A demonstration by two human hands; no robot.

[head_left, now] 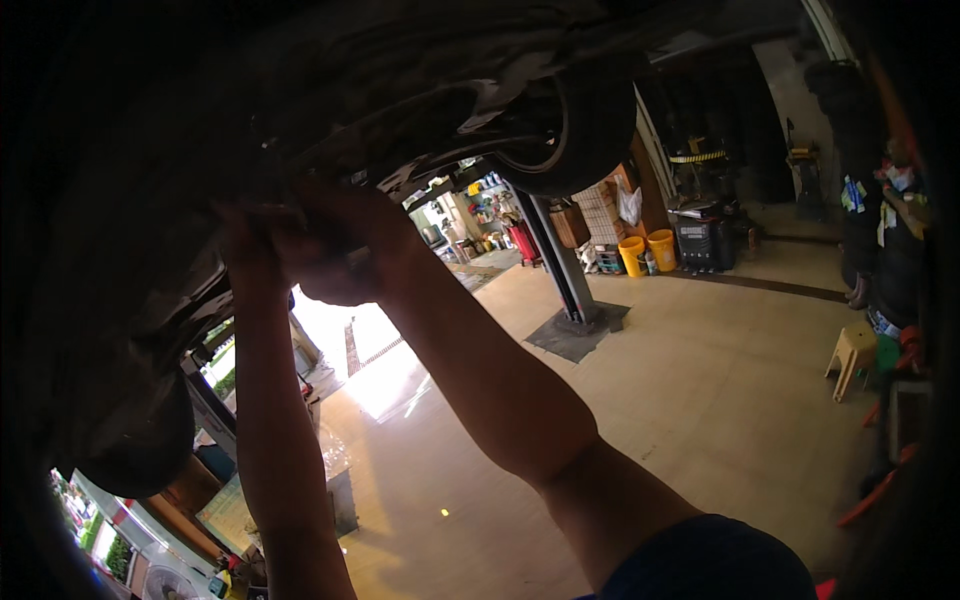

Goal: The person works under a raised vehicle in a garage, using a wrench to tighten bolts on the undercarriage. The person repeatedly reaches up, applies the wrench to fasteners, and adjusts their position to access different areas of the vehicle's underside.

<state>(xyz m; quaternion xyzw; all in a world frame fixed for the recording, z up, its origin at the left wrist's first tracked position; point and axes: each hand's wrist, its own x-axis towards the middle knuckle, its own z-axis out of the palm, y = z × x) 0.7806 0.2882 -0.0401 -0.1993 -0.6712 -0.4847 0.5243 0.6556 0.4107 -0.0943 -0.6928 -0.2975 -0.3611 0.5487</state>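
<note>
Both my arms reach up to the dark underside of a raised car (400, 90). My left hand (252, 245) is up against the underbody, its fingers lost in shadow and blur. Close beside it on the right, my right hand (345, 240) looks curled into a closed grip. A small pale patch shows near its palm, but what it holds is too dark to make out. The two hands nearly touch. A wheel (560, 130) hangs from the car beyond them to the right, and another tyre (140, 450) hangs at the lower left.
A grey lift post (560, 260) stands on a dark base plate beyond my right arm. Two yellow buckets (632, 257), a black case (703, 243) and cartons line the back. A cream stool (850, 358) stands at the right, near stacked tyres. A fan (168, 582) is at the lower left.
</note>
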